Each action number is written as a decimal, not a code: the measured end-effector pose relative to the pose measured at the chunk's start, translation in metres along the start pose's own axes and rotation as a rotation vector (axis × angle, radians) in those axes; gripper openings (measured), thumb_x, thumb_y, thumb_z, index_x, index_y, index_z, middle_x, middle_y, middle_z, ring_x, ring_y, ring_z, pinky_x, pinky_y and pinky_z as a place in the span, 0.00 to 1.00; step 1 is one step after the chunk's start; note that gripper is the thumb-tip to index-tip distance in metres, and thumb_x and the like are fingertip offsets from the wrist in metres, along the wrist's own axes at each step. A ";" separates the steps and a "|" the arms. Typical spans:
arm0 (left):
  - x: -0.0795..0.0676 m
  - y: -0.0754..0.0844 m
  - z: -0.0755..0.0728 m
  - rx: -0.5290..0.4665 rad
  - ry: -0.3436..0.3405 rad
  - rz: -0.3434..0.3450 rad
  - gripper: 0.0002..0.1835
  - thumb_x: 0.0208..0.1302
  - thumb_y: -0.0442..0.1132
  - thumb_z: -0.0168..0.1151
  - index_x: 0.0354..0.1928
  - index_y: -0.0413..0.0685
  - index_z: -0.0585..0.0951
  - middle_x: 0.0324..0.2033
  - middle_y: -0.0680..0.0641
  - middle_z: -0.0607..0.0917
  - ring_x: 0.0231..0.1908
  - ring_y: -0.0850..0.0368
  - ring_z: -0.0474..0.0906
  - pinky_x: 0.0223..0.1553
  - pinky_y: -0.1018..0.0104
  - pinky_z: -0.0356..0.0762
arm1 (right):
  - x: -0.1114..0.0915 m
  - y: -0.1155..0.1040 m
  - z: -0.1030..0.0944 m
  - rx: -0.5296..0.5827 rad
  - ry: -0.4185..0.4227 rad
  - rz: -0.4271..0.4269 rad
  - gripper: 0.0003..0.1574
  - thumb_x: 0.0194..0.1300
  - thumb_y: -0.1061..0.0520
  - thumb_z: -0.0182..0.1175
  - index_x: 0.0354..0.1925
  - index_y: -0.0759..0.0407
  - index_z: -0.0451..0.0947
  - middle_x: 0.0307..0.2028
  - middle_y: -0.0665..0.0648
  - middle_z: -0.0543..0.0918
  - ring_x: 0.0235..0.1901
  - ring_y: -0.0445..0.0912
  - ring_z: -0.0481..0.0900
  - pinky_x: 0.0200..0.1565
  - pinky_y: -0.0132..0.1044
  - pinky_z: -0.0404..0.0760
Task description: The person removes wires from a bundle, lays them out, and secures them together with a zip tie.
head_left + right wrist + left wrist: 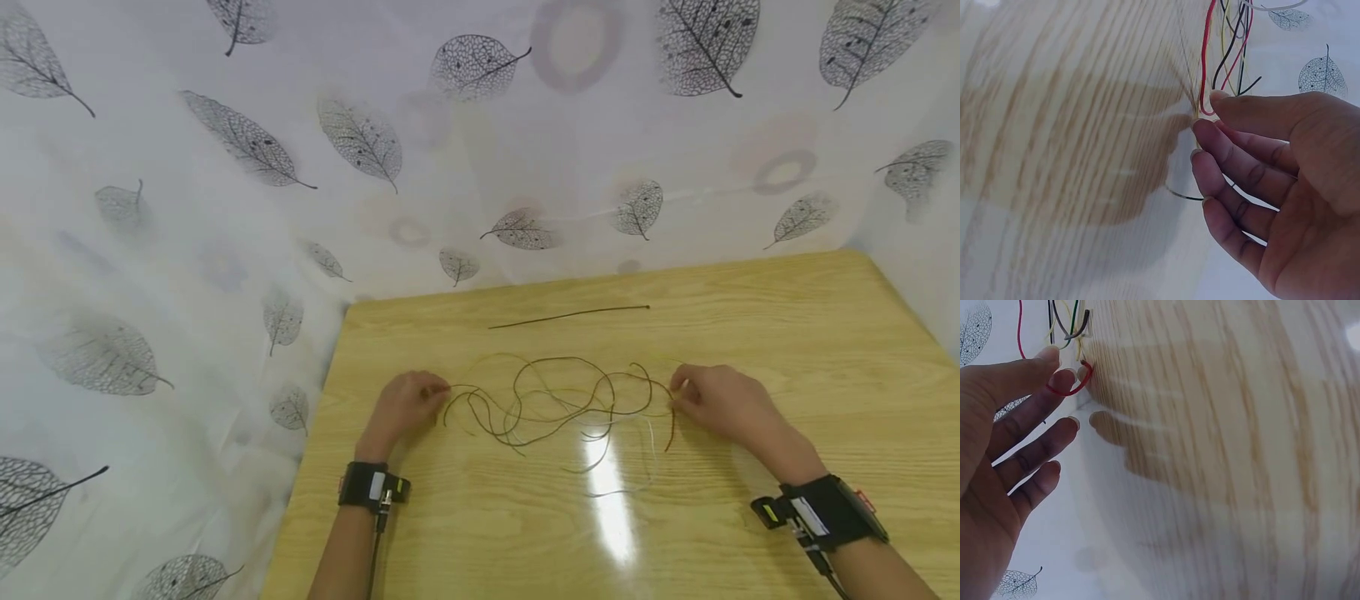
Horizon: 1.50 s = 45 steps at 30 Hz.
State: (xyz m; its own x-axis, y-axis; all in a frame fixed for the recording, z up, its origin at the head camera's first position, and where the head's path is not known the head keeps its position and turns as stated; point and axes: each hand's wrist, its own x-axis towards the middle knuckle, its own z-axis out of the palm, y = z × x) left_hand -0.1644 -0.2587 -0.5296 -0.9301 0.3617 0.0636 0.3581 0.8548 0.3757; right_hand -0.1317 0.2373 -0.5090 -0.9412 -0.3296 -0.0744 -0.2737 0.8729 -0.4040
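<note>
From my console I have both hands over a light wood-grain table (825,333), its far corners rounded and its finish glossy enough to throw back a bright white glare (611,500) near the front. Behind the table and along its left side I see a pale hanging sheet (487,167) printed with dark skeleton leaves (708,42) and faint rings (577,46); it continues at the far right, and the back edge of the table runs against it. The tangle of wires (573,413), in dark, yellow, white and red, lies loosely looped on the table between the hands. One straight dark wire (570,315) lies apart, behind the tangle and near the back edge.

The left hand (405,406), at the tangle's left end, pinches a red strand (1070,394) between thumb and forefinger, its other fingers loosely spread. The right hand (723,404), at the opposite end, has thumb and forefinger together on a red wire (1203,62) (whether it's the same strand, I can't tell from here). Each wrist wears a black strap, left (367,485) and right (828,512). Up close, my wrist views show each hand casting a dark patch on the grain.
</note>
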 end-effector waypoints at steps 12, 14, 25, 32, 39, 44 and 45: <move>0.000 0.003 -0.005 -0.030 0.012 -0.017 0.07 0.63 0.48 0.65 0.40 0.61 0.87 0.35 0.62 0.85 0.31 0.66 0.78 0.33 0.66 0.79 | 0.043 -0.016 -0.039 -0.042 0.095 -0.086 0.06 0.63 0.56 0.64 0.38 0.55 0.85 0.27 0.53 0.84 0.24 0.45 0.79 0.19 0.38 0.75; 0.001 0.004 -0.006 -0.027 0.027 -0.005 0.06 0.63 0.47 0.66 0.39 0.59 0.88 0.34 0.62 0.85 0.30 0.66 0.77 0.32 0.67 0.79 | 0.060 -0.017 -0.044 -0.058 0.097 -0.109 0.07 0.63 0.56 0.64 0.39 0.56 0.85 0.30 0.55 0.86 0.26 0.48 0.81 0.21 0.40 0.78; 0.015 0.026 -0.007 -0.081 0.151 0.171 0.15 0.65 0.40 0.64 0.53 0.53 0.83 0.36 0.56 0.85 0.31 0.63 0.78 0.28 0.66 0.78 | 0.121 0.011 -0.032 -0.139 -0.025 -0.066 0.17 0.65 0.60 0.60 0.51 0.63 0.82 0.48 0.69 0.83 0.47 0.65 0.79 0.40 0.62 0.80; 0.019 0.031 -0.013 -0.059 0.162 0.151 0.13 0.67 0.41 0.63 0.52 0.55 0.84 0.37 0.58 0.85 0.31 0.65 0.76 0.27 0.67 0.75 | 0.130 0.018 -0.024 -0.137 -0.038 -0.034 0.12 0.67 0.64 0.55 0.45 0.63 0.83 0.42 0.68 0.85 0.41 0.64 0.81 0.34 0.63 0.80; 0.020 0.039 -0.014 -0.044 0.154 0.140 0.11 0.67 0.40 0.63 0.50 0.56 0.85 0.38 0.59 0.84 0.31 0.67 0.74 0.28 0.70 0.75 | 0.142 0.011 -0.020 -0.196 -0.085 -0.100 0.25 0.66 0.66 0.54 0.15 0.52 0.61 0.15 0.51 0.59 0.17 0.45 0.59 0.17 0.37 0.56; 0.025 0.043 -0.017 -0.016 0.155 0.164 0.10 0.65 0.39 0.64 0.47 0.55 0.86 0.38 0.59 0.85 0.32 0.67 0.75 0.28 0.70 0.76 | 0.142 -0.005 -0.027 -0.172 -0.072 -0.167 0.28 0.55 0.71 0.53 0.15 0.48 0.50 0.17 0.47 0.47 0.18 0.42 0.46 0.20 0.32 0.45; 0.026 0.044 -0.018 -0.010 0.154 0.169 0.10 0.65 0.39 0.65 0.47 0.55 0.86 0.38 0.59 0.85 0.32 0.67 0.75 0.29 0.70 0.76 | 0.141 -0.010 -0.030 -0.163 -0.063 -0.181 0.27 0.53 0.71 0.53 0.16 0.48 0.49 0.18 0.47 0.47 0.18 0.41 0.45 0.20 0.32 0.44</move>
State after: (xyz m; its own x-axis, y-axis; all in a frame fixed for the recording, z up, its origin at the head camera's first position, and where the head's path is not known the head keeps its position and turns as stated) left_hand -0.1748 -0.2187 -0.4949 -0.8588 0.4375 0.2667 0.5097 0.7827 0.3573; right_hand -0.2677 0.1931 -0.4881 -0.8612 -0.5030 -0.0734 -0.4697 0.8426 -0.2636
